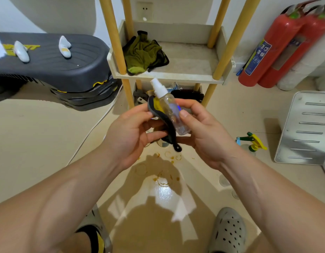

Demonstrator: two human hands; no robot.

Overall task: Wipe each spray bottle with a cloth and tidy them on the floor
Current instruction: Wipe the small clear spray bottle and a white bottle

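Clear spray bottle [171, 108] and cloth [168, 125] between both hands [203, 132].

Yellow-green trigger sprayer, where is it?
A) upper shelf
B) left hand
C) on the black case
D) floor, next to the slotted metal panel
D: the trigger sprayer stands on the floor just beside the slotted metal panel.

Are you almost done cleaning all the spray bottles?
Not yet. Done: nothing looks plainly finished. In hand: the right hand holds a small clear bottle while the left hand pinches a cloth against it. Left: the bottle with the green and yellow trigger stands on the floor at the right and probably still needs wiping and tidying.
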